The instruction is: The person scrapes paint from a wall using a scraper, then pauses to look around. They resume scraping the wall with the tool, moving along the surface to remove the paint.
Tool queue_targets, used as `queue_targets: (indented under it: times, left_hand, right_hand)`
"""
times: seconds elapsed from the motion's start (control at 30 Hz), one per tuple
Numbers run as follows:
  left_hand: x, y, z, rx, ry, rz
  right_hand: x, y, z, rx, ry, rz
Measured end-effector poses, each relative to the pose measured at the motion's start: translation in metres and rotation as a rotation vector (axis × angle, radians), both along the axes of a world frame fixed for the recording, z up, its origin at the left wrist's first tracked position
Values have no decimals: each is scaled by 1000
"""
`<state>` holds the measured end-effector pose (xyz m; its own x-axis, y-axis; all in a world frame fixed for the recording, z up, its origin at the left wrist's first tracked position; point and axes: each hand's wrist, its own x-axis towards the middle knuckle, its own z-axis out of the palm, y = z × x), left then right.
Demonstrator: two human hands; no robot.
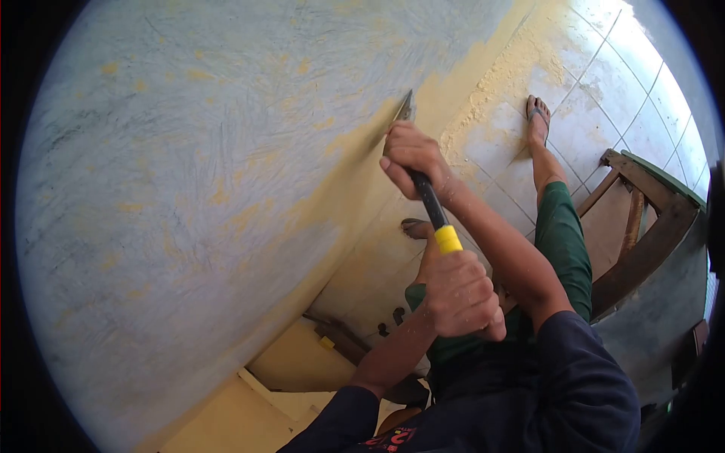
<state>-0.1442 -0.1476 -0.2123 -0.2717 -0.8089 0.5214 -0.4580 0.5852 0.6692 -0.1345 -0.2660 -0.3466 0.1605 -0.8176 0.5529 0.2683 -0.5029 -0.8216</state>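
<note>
Being held in the middle of the frame is a black scraper (pixel 432 205), closed on by the right hand (pixel 418 155) near the blade (pixel 405 110) and the left hand (pixel 461 294) below the yellow band (pixel 448 239). Much of the wall (pixel 151 174) looks grey; yellow paint (pixel 453 81) is left in spots and by the floor (pixel 619 113). Part of the blade is hidden; if the wall is touched cannot be told.

Glare on floor tiles (pixel 625 53); soft shadow on wall (pixel 189 189); fisheye bending, black corners.
</note>
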Motion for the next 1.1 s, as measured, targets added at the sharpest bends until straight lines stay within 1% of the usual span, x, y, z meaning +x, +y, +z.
queue_targets:
  times: [0.07, 0.1, 0.17, 0.27, 0.33, 0.37, 0.4, 0.47, 0.53, 0.6, 0.67, 0.73, 0.77, 0.8, 0.87, 0.9, 0.93, 0.97, 1.03, 1.07, 1.1]
  left_hand:
    - [-8, 9, 9, -12, -85, -46]
    - [-9, 6, 9, -9, -84, -48]
    - [-11, 0, 6, -96, -35, -20]
    - [-7, -12, -6, -56, 22, 14]
    - [-10, -9, 3, -57, -4, -12]
    - [-12, -8, 8, -62, -12, -7]
    - [-13, -6, 10, -70, -25, 1]
    - [-6, -10, -5, -32, -30, -3]
    - [-9, -14, -6, -8, -24, -13]
    - [-19, -11, -2, -78, 5, 22]
    - [-16, -13, -6, -32, -15, 4]
    - [-9, -17, -13, -12, -54, 2]
    - [-6, -19, -20, 8, -45, 5]
    - [-5, -23, -26, 26, -27, -2]
    - [-17, -14, -14, 0, -21, -7]
    - [-21, -8, -6, -5, -27, 18]
    - [-22, -6, -2, -22, -39, 50]
    - [-14, -9, -5, 0, -52, 20]
    - [-1, -19, -23, 16, -32, 43]
    - [2, -22, -30, 32, 2, 52]
    - [-1, -18, -27, 62, -24, 24]
  right_hand:
    - [-5, 4, 24, -14, -106, 39]
    - [-6, 3, 31, -41, -120, 61]
    - [-4, -4, 17, -28, -80, 44]
    - [-3, -11, 5, -35, -14, 3]
    - [-6, -8, 26, -25, -97, 38]
    - [-4, -9, 29, -64, -118, 48]
    - [-3, -12, 21, -55, -119, 47]
    - [2, -16, -2, -26, -95, -35]
    - [-1, -15, 4, -12, -72, -24]
    - [-3, -10, 14, -16, -158, -8]
    - [-2, -15, 6, -41, -157, 8]
    - [-4, -19, -18, 6, -39, -49]
    - [-6, -17, -29, 19, 0, -14]
    - [-6, -18, -22, 12, 3, -20]
    - [-9, -13, 2, -29, -95, 5]
    - [-9, -13, 11, -52, -104, 33]
    - [-9, -13, 5, -46, -105, 37]
    - [-8, -16, -5, -13, -39, 43]
    - [-6, -19, -20, 23, 62, 19]
    - [-3, -15, -23, 18, 61, 16]
    - [-2, -11, -19, 16, 17, 10]
